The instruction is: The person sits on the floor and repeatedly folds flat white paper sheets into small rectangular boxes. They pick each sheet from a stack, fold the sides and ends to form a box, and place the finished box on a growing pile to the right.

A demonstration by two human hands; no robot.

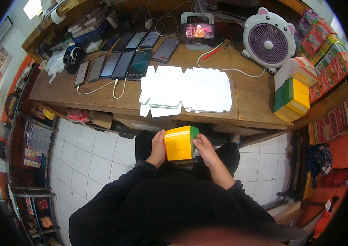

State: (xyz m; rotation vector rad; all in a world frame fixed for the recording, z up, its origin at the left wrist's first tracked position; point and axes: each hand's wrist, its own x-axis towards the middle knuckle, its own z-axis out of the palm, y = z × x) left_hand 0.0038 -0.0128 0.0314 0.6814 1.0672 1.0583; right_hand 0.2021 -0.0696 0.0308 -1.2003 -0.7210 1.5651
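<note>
Over my lap, just in front of the table edge, I hold a small yellow and green cardboard box (179,144) between both hands. My left hand (157,148) grips its left side, the thumb near the top edge. On the green right side, my right hand (205,149) is closed with the thumb bent against the card. The fingers behind and under the box are hidden. Beyond it on the table lies a stack of flat white die-cut box blanks (206,90). A similar yellow and green box (294,100) stands at the table's right end.
Several phones (122,64) lie at the left of the wooden table (112,95), some with white cables. A phone on a stand (199,31) plays video at the back. A bear-shaped fan (269,41) stands at the right, beside colourful packets (325,49). A red pen (212,53) lies behind the blanks.
</note>
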